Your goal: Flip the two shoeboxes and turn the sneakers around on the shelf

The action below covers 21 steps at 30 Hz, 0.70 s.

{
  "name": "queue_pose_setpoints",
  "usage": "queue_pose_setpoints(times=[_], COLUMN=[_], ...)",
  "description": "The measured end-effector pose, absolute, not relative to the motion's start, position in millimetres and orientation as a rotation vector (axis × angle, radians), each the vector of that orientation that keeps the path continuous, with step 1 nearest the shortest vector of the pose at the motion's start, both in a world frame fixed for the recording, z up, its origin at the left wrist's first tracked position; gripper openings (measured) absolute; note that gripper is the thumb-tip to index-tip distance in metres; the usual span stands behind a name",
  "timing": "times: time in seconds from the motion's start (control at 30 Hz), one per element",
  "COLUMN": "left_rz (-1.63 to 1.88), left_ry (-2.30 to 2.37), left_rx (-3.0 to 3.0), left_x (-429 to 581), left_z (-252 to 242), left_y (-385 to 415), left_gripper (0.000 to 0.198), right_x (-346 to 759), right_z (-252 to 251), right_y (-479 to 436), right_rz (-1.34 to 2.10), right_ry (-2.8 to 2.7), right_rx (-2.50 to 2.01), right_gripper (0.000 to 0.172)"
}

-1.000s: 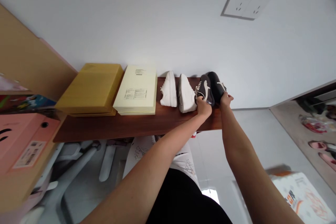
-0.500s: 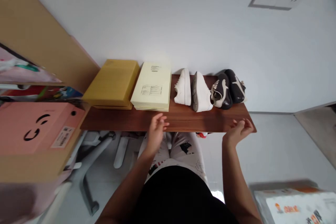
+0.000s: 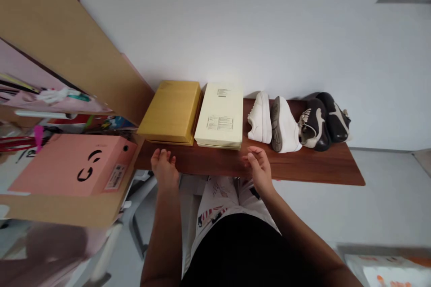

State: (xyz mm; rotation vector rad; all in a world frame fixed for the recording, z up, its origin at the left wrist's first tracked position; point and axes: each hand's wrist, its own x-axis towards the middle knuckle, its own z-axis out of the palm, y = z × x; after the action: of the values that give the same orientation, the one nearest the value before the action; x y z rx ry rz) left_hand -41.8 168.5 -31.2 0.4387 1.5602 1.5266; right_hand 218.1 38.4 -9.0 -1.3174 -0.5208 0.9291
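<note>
Mustard-yellow, a cardboard shoebox (image 3: pixel 171 112) is lying flat toward the left end of the reddish-brown wooden board (image 3: pixel 215 161), its lid covering whatever is inside. Just to its right, a cream shoebox (image 3: pixel 220 114) is resting with its lid on too, dark print showing on top and its contents hidden. Both are sitting toward the far side, near the white wall (image 3: pixel 235 27).

The left hand (image 3: pixel 164 168) is hovering over the near strip of the board, close to the mustard-yellow shoebox, its grip released and its fingers loosely bending. The right hand (image 3: pixel 258 168) is hovering near the cream shoebox's near right corner, also released, its fingers half curling toward the left.

Farther right along the board, a pair of white sneakers (image 3: pixel 288 128) is lying, the right one turning its grey sole leftward; a pair of black sneakers (image 3: pixel 336 121) with cream trim is sitting just beside them. At the left, a pink box (image 3: pixel 77 161) is resting on a light wooden shelf (image 3: pixel 67 210), its contents hidden, while a compartment above is holding a white bundle (image 3: pixel 54 95).
</note>
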Motion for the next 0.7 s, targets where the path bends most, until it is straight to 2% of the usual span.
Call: queue_pose_setpoints(times=[0.23,0.5,0.7], left_rz=[1.529,1.443,0.954], left_ry=[1.772,1.891,1.780], left_rx=[0.354,0.649,0.902], left_x=[-76,-116,-127], left_z=[-9,16,44], left_y=[204,272,301], left_gripper=[0.039,0.043,0.040], right_x=[194,101,75], right_z=[51,63,75], right_y=[91,184,215], right_rz=[1.098,1.346,1.351], right_ry=[-0.562,-0.645,-0.761], right_rx=[-1.293,-1.347,-1.447], right_gripper=[0.033,0.055,0.040])
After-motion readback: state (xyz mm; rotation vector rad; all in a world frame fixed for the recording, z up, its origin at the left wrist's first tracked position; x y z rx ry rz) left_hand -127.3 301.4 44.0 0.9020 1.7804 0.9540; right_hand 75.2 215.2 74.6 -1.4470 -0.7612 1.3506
